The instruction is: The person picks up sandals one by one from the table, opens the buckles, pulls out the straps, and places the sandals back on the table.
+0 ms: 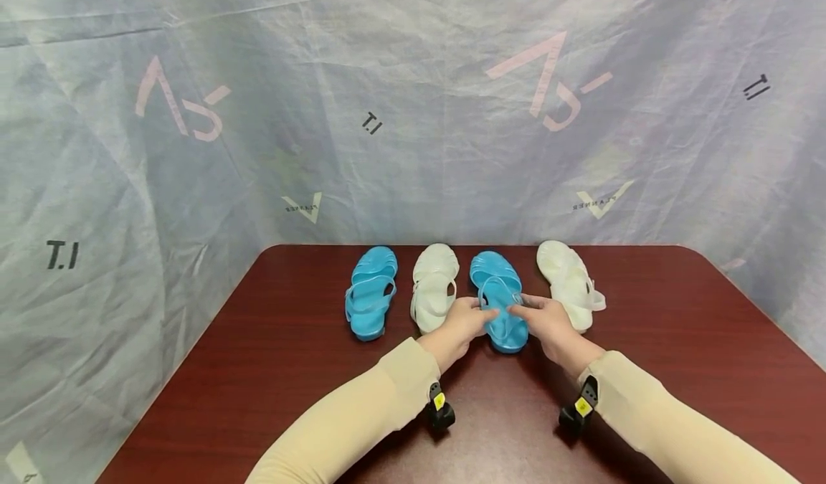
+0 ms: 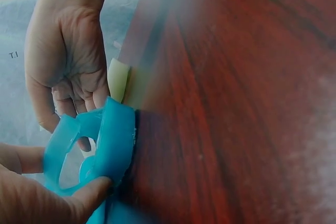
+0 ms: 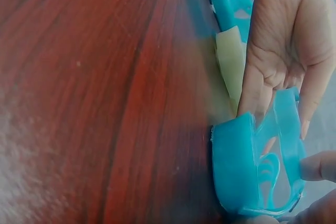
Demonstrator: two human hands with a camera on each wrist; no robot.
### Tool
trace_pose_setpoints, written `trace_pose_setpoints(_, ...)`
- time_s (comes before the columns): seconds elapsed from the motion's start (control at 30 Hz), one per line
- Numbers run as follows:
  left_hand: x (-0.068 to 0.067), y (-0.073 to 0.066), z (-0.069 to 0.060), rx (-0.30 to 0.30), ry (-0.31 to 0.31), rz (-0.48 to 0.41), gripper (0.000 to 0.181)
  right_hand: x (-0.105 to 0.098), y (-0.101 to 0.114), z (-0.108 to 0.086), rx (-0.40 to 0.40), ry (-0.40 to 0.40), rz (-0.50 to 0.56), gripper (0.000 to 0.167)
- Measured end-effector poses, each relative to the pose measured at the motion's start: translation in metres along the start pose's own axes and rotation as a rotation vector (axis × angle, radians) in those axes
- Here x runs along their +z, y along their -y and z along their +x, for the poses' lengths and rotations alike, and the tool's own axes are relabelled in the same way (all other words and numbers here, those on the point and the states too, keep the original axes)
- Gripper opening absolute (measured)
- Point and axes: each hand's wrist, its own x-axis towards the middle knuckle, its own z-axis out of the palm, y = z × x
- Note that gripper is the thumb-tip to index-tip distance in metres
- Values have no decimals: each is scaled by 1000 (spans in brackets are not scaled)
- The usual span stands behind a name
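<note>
Third from the left in a row of sandals, a blue jelly sandal (image 1: 495, 272) lies on the table with its heel toward me. My left hand (image 1: 463, 326) grips its left side near the heel, the thumb bent over the edge. On the opposite side my right hand (image 1: 553, 326) holds it, thumb over the strap area. In the left wrist view the blue sandal's heel (image 2: 119, 137) rests on the table surface. A white sandal (image 1: 436, 262) stands just left of my left hand, and another white sandal (image 1: 558, 262) is beyond my right hand, tilted outward.
Another blue sandal (image 1: 374, 265) is at the left end of the row. The dark red wooden table (image 1: 277, 383) ends at the back against a grey printed cloth (image 1: 413, 147). Black wrist cameras (image 1: 442, 414) hang below both cuffs.
</note>
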Motion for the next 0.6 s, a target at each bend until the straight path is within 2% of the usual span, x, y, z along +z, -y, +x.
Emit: trace_pose_setpoints(0.6, 3, 6, -12, -1, -26, 32, 48, 2, -4, -13, 7, -5, 6, 57)
